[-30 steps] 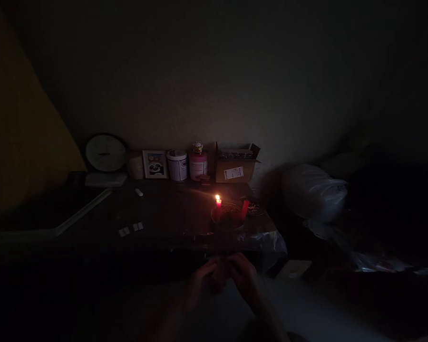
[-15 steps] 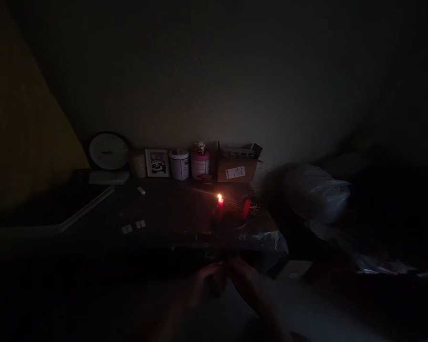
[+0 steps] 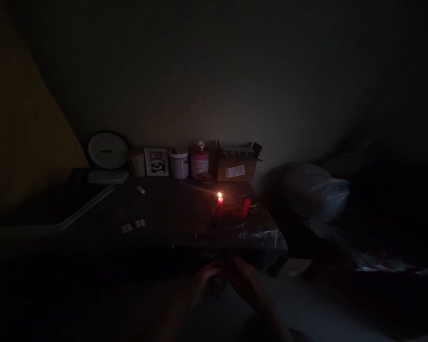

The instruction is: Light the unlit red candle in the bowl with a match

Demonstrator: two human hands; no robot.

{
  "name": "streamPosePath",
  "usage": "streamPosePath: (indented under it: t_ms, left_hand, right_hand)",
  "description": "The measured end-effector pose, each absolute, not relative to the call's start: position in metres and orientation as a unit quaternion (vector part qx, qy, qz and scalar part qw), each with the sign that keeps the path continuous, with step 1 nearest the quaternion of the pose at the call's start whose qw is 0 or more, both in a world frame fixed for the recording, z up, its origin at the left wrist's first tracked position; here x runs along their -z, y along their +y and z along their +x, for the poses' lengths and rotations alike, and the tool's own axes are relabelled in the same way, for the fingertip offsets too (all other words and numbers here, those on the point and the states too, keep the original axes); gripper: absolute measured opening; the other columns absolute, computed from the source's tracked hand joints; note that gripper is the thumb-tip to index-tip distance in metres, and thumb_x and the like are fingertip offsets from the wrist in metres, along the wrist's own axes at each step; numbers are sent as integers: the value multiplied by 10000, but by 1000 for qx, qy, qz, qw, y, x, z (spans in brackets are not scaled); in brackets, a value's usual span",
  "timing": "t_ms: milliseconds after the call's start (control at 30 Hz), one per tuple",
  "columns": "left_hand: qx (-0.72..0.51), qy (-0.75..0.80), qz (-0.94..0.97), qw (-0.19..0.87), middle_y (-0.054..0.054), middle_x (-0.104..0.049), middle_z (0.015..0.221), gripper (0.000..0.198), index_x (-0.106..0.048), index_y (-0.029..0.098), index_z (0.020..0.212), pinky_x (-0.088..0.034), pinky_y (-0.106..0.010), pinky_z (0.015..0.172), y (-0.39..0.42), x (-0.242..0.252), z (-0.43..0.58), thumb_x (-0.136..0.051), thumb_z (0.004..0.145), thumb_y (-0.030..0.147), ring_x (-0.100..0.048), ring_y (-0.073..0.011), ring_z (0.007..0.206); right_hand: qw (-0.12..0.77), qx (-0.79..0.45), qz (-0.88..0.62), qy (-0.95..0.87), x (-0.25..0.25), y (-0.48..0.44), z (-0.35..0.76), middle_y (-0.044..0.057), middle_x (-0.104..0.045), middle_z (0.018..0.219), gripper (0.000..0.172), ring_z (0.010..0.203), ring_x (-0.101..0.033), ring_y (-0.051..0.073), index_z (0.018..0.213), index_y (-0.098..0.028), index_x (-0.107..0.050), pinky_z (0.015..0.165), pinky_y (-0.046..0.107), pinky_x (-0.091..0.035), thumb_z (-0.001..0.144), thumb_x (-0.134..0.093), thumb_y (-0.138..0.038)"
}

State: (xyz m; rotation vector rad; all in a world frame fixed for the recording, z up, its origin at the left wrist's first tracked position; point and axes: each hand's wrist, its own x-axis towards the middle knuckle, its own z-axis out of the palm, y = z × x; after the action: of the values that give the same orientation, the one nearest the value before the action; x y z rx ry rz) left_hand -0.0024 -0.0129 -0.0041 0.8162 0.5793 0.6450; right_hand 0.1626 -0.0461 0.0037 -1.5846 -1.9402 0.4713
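Observation:
In deep shadow below the front edge of the table (image 3: 178, 209), my left hand (image 3: 209, 274) and my right hand (image 3: 244, 278) are close together. The fingers of both look bent inward and closed; anything between them is too dark to make out. Beyond them a lit red candle (image 3: 220, 203) stands upright on a round dish (image 3: 231, 225). At the dish's right side, a second red candle (image 3: 247, 207) leans slightly and has no flame. Several thin sticks, perhaps matches (image 3: 256, 205), lie just right of it.
Along the wall stand a round clock-like disc (image 3: 108, 150), a panda picture (image 3: 157, 163), a white tin (image 3: 179, 164), a pink-lidded tub (image 3: 199, 166) bearing a figurine (image 3: 199, 145), and an opened cardboard box (image 3: 235, 170). Pale plastic bags (image 3: 316, 192) bulge to the right.
Both hands stay close together at nearly the same spot, with only a slight shift. The candle flame looks a little taller and rounder. The objects on the table have not moved.

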Motion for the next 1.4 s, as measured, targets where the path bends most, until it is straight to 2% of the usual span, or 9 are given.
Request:
streamPosePath:
  t_ms: [133, 233, 400, 567, 767, 1000, 1100, 1233, 1400]
  left_hand:
    - [-308, 282, 362, 833, -20, -621, 692, 323, -628, 209, 1076, -320, -263, 600, -12, 3, -5, -583, 761, 263, -539, -152, 617]
    - [-313, 276, 344, 841, -35, -647, 779, 327, -614, 201, 1089, -335, -252, 603, -10, 3, -4, -573, 770, 260, -546, -131, 621]
    - [-289, 285, 337, 849, -29, -645, 714, 396, -552, 215, 1172, -339, -252, 564, -8, 5, -3, -535, 783, 284, -564, -143, 608]
    - [-286, 259, 345, 855, -40, -648, 707, 363, -575, 196, 1134, -340, -248, 556, -8, 12, -1, -528, 780, 262, -582, -146, 615]
    - [-284, 222, 323, 875, -54, -651, 722, 373, -571, 190, 1150, -351, -260, 571, -9, 10, -1, -529, 787, 267, -592, -166, 653]
    - [-343, 196, 263, 880, -70, -665, 913, 408, -543, 202, 1199, -392, -276, 696, -4, 14, -1, -532, 792, 218, -603, -166, 781]
    - [-376, 204, 208, 880, -72, -669, 949, 423, -526, 202, 1199, -411, -292, 738, -2, 13, -2, -548, 776, 194, -616, -174, 813]
    - [-397, 198, 148, 884, -76, -671, 946, 371, -547, 177, 1140, -439, -309, 752, -4, 5, -4, -554, 769, 168, -629, -175, 798]
    - [-394, 215, 143, 882, -73, -673, 920, 340, -552, 170, 1117, -463, -331, 777, -6, -7, -6, -511, 780, 144, -644, -183, 803]
  right_hand:
    - [345, -198, -584, -707, -4, -42, 164, 13, -620, 771, 106, 703, -599, 144, 804, -198, -583, 636, 233, -434, 808, -480, -181]
    - [400, -198, -569, -691, -8, -39, 164, 18, -605, 778, 130, 715, -585, 143, 778, -193, -607, 647, 235, -444, 781, -480, -163]
    - [437, -189, -563, -676, -13, -37, 163, 8, -580, 740, 155, 703, -566, 137, 736, -194, -622, 632, 230, -449, 720, -479, -136]
    - [442, -201, -558, -673, -12, -39, 162, 12, -593, 735, 146, 696, -575, 133, 726, -187, -631, 631, 229, -452, 717, -492, -144]
    - [475, -315, -551, -609, -14, -41, 161, 6, -638, 740, 114, 709, -609, 144, 783, -190, -631, 640, 239, -490, 773, -551, -270]
    - [546, -372, -541, -521, -10, -37, 168, 36, -670, 756, 284, 655, -637, 174, 841, -187, -601, 522, 249, -505, 762, -574, -458]
    - [539, -339, -548, -543, -9, -37, 167, 34, -668, 767, 258, 703, -640, 176, 846, -191, -597, 582, 254, -523, 778, -569, -438]
    - [502, -331, -542, -587, -13, -41, 158, 46, -670, 908, 231, 847, -642, 185, 942, -195, -599, 724, 274, -530, 807, -571, -381]
    - [477, -321, -519, -633, -18, -44, 151, 60, -632, 1085, 343, 1006, -608, 199, 1111, -211, -544, 877, 319, -495, 800, -615, -337]
